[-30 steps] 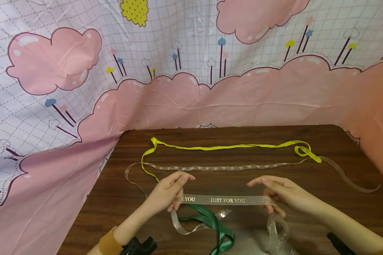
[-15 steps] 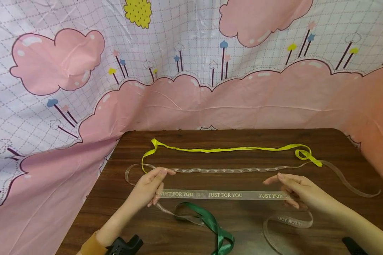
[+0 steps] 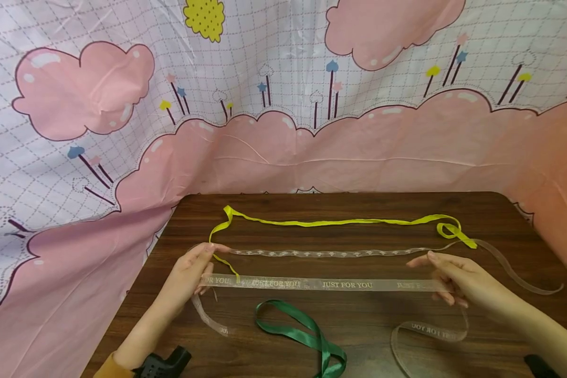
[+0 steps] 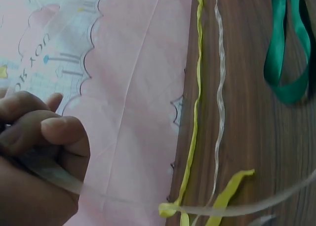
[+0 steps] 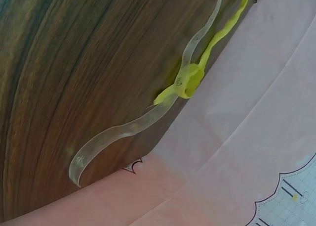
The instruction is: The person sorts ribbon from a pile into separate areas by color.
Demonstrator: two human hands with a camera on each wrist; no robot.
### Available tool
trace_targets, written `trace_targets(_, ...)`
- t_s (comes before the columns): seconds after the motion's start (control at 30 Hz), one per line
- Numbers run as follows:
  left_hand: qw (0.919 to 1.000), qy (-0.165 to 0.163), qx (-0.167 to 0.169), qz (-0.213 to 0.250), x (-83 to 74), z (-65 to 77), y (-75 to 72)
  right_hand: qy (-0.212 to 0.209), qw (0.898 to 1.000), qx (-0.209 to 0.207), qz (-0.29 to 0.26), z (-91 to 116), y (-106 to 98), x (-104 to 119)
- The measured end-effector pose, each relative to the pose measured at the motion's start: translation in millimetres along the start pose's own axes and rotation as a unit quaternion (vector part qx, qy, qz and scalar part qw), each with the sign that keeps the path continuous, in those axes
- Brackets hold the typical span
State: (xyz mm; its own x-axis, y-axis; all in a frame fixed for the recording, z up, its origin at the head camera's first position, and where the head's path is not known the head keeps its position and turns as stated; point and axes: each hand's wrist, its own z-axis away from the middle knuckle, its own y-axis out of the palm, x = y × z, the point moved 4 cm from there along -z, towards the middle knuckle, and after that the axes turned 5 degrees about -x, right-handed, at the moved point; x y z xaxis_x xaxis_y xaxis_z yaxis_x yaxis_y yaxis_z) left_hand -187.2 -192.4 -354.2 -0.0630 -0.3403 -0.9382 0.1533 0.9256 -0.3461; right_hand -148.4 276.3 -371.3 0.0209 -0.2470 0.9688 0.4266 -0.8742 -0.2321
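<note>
A sheer ribbon printed JUST FOR YOU stretches taut between my two hands, over the near half of the table. My left hand grips its left part, and a short tail hangs below that hand. In the left wrist view, curled fingers of the left hand hold the ribbon as it runs off to the right. My right hand pinches the other side, with a longer loop trailing down toward the near edge. The right wrist view does not show the right hand.
A yellow ribbon lies along the back of the wooden table. In front of it is a second, patterned sheer ribbon, its right tail near the table's right side. A looped green satin ribbon lies nearest the front.
Both hands have moved apart, the left hand farther left and the right hand to the right. More of the printed ribbon shows between them, and its left tail has moved off the green ribbon.
</note>
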Motion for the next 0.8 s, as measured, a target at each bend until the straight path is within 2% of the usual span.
trace_targets(0.27, 0.9991, -0.019, -0.034, 0.018, 20.3, -13.1, -20.5, 0.003, 0.999, -0.031, 0.026, 2.1, -15.8, -5.6)
trace_targets(0.6, 0.9965, -0.046, -0.07, 0.003, 52.9, -35.3, -40.8, 0.028, 0.993, -0.079, 0.079, 9.1, -49.0, -19.5)
trace_targets(0.8, 0.9945, -0.065, -0.081, -0.016, 70.2, -47.3, -47.7, 0.038, 0.99, -0.091, 0.099, 11.7, -66.8, -30.5)
